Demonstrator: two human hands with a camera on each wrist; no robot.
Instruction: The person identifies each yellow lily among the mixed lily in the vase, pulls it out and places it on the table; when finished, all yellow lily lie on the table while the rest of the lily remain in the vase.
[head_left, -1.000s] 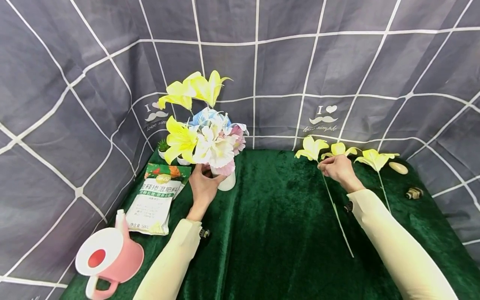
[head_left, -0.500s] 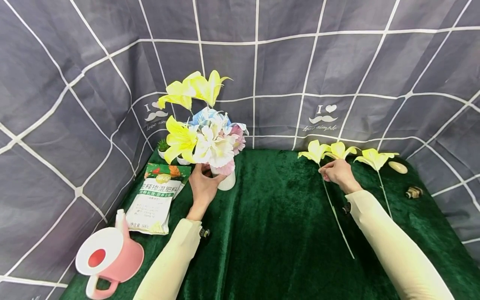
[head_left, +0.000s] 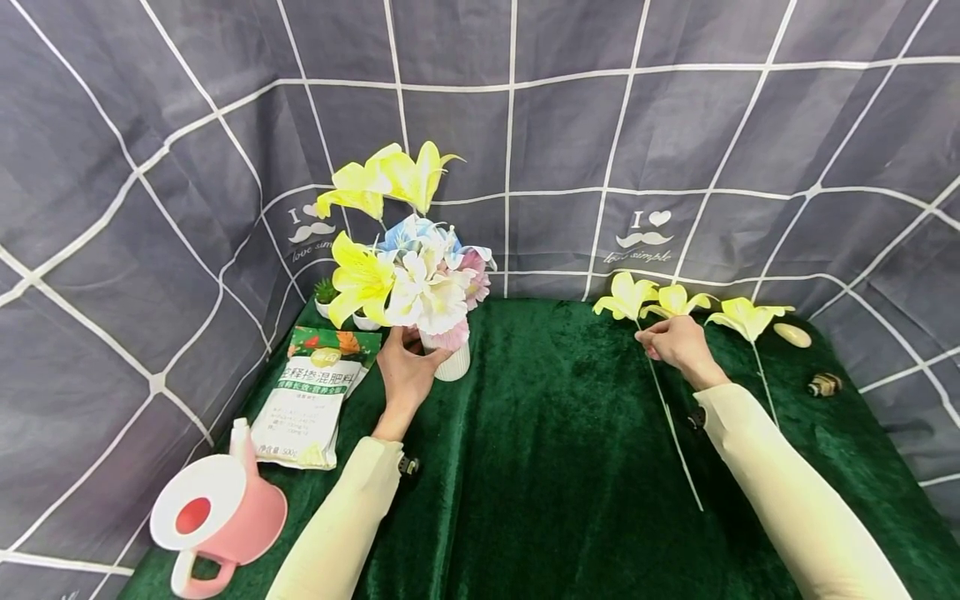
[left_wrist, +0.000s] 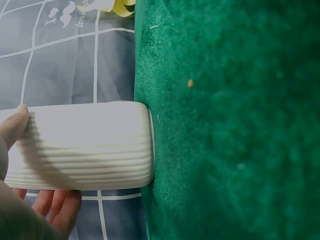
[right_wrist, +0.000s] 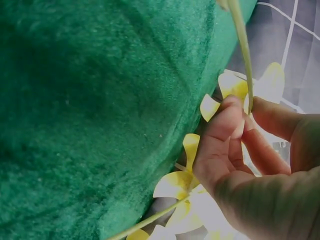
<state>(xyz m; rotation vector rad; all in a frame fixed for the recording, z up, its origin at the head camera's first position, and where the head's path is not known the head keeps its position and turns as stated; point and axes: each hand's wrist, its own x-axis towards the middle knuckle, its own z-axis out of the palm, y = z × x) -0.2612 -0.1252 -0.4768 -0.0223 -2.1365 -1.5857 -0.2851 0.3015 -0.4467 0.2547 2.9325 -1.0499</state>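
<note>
My left hand point(head_left: 406, 375) grips a white ribbed vase point(head_left: 456, 364), thumb on one side and fingers round the other. The left wrist view shows the vase's base on the green cloth. Yellow lilies point(head_left: 363, 279) and white, blue and pink blooms point(head_left: 431, 292) fill it. At the right, my right hand point(head_left: 677, 344) pinches the stem of a yellow lily point(head_left: 624, 296) just below the bloom. In the right wrist view the stem point(right_wrist: 242, 45) runs up from between thumb and fingertips. Two more yellow lilies point(head_left: 677, 300) point(head_left: 748, 317) lie beside that hand.
Left of the vase lie a fertilizer bag point(head_left: 311, 400) and a pink watering can point(head_left: 247, 517). Small potted plants point(head_left: 325, 296) stand behind the bag. A pale oval stone point(head_left: 792, 335) and a striped brown object point(head_left: 825, 384) sit at far right. A grey checked curtain point(head_left: 562, 150) encloses the table.
The pinched lily has shifted slightly to the right and then a little back to the left, with the right hand moving only slightly. The left hand and vase have stayed in place.
</note>
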